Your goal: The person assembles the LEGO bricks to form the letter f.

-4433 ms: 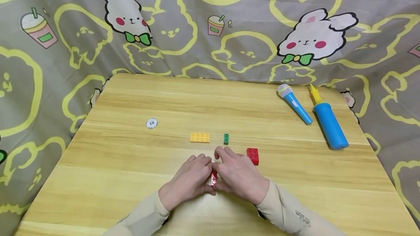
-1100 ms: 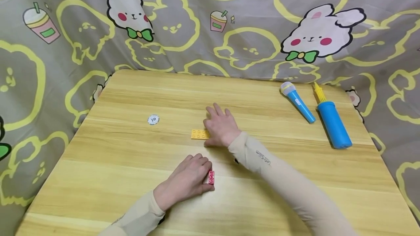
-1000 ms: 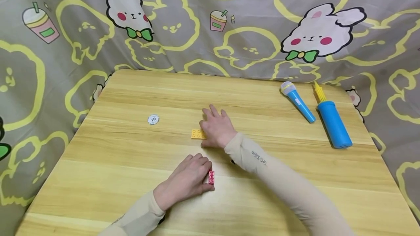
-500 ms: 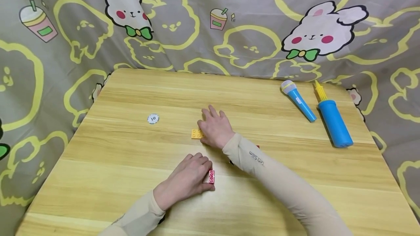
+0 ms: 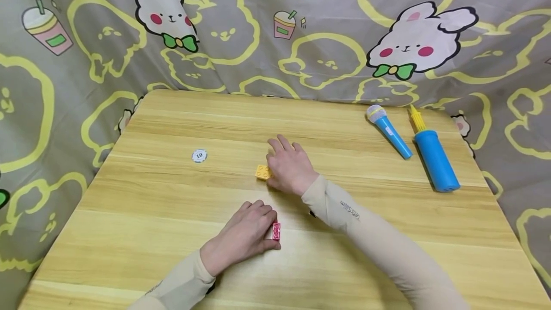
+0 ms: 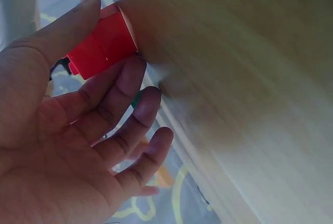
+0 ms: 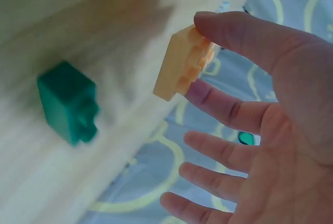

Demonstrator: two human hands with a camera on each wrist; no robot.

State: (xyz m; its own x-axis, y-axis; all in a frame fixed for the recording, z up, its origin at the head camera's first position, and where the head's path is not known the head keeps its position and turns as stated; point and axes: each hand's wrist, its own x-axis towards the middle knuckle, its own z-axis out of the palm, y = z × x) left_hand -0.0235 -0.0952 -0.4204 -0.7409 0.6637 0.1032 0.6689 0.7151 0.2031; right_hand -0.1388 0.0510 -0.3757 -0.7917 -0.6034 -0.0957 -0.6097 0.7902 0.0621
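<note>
My left hand (image 5: 245, 233) pinches a small red toy brick (image 5: 276, 231) between thumb and index finger, studs up, near the front middle of the table. In the left wrist view a seam runs across the red brick (image 6: 106, 44), and the other fingers are loosely bent. Farther back, my right hand (image 5: 292, 166) pinches a yellow toy brick (image 5: 263, 172) by its end. The right wrist view shows the yellow brick (image 7: 177, 67) tilted between thumb and index finger, apparently off the table. Beside it stands a green two-stud brick (image 7: 65, 101), hidden by the right hand in the head view.
A white chip marked 10 (image 5: 199, 156) lies to the left on the wooden table (image 5: 142, 195). At the back right lie a blue toy microphone (image 5: 391, 133) and a blue hand pump (image 5: 435, 161) with a yellow nozzle. A patterned curtain (image 5: 241, 27) surrounds the table.
The right hand has left the red brick, reached the yellow one and taken hold of it. Just now the yellow brick has turned and shifted slightly right. The left hand keeps its place.
</note>
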